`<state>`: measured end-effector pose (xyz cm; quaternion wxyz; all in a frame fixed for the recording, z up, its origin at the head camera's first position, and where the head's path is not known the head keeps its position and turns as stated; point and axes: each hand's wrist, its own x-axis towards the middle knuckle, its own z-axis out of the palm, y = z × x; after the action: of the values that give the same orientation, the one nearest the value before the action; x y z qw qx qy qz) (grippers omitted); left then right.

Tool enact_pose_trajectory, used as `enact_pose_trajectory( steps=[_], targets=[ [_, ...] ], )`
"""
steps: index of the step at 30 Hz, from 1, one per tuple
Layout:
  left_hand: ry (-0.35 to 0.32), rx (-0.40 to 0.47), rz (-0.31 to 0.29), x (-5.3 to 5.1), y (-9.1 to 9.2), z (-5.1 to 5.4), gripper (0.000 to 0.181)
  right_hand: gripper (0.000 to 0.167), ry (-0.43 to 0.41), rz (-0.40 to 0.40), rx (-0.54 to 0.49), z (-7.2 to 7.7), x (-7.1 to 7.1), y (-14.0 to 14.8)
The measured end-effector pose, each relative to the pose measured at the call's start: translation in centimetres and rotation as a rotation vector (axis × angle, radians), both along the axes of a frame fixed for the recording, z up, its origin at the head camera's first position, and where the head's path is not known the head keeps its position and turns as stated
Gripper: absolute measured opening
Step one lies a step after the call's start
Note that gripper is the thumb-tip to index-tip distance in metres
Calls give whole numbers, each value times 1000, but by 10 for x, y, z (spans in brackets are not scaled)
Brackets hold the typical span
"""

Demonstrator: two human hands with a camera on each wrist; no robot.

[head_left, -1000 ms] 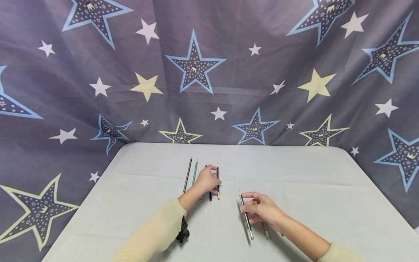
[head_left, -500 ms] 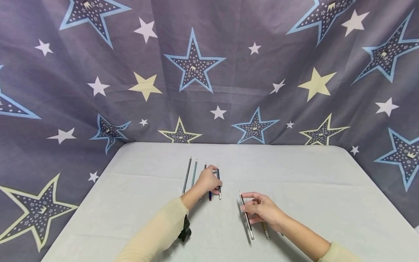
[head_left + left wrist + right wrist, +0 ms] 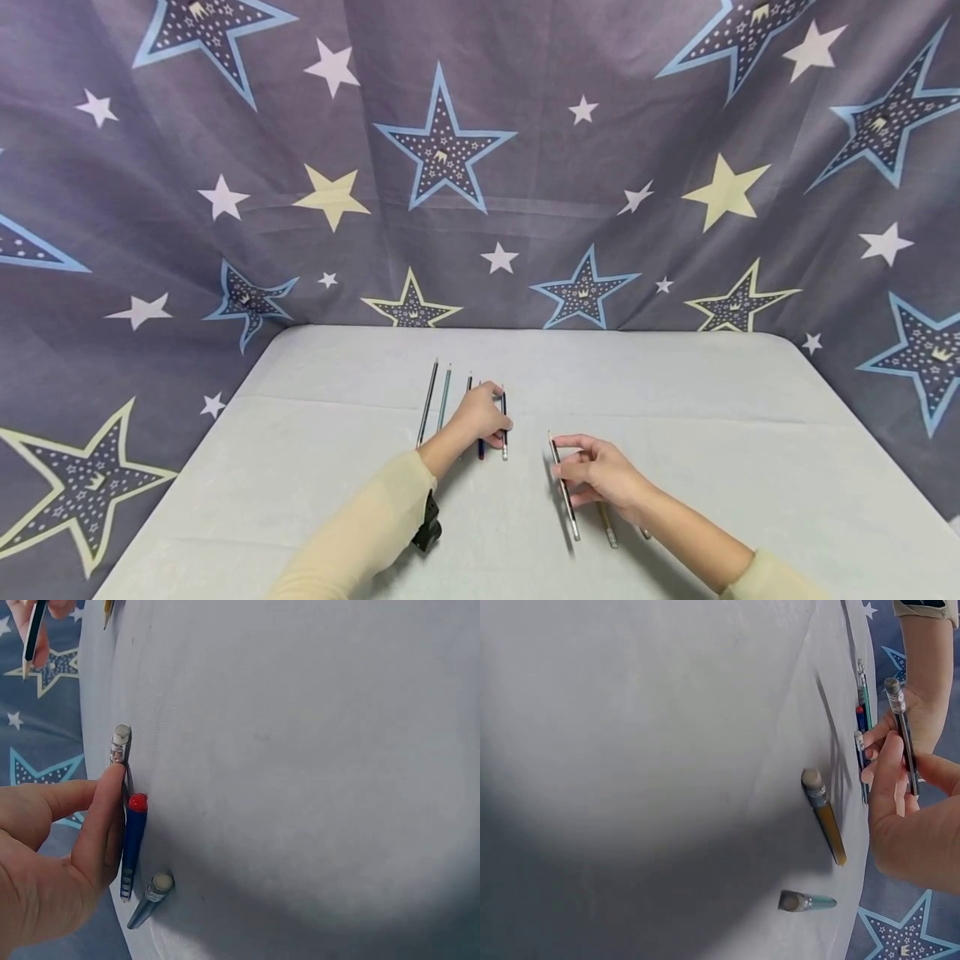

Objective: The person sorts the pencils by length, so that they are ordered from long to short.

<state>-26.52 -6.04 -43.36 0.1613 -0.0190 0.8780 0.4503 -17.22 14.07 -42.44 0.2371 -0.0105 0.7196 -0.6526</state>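
Observation:
My left hand pinches a dark pencil with a white eraser at the right end of a row of pencils. Beside it, a blue pencil with a red end lies partly behind my fingers. Farther left in the row are a teal pencil, a black pencil and another dark pencil, half hidden by the hand. Between thumb and fingers, my right hand holds a black pencil above the cloth, its eraser end toward me. Under that hand lie a yellow pencil and a teal-green pencil.
A white cloth with faint creases covers the table. Behind it hangs a grey curtain printed with stars. A black wrist camera sits at my left sleeve, close above the table.
My left hand has slid slightly to the right with its pencil, widening the gap to the blue one. The right hand and its pencil have risen a little.

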Motion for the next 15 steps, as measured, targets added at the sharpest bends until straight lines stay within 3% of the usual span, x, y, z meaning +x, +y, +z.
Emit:
enact_pose_trajectory(
  steps=[15],
  targets=[
    [30, -46, -12, 2, 3, 1, 58, 58, 51, -13, 22, 5, -12, -1]
  ],
)
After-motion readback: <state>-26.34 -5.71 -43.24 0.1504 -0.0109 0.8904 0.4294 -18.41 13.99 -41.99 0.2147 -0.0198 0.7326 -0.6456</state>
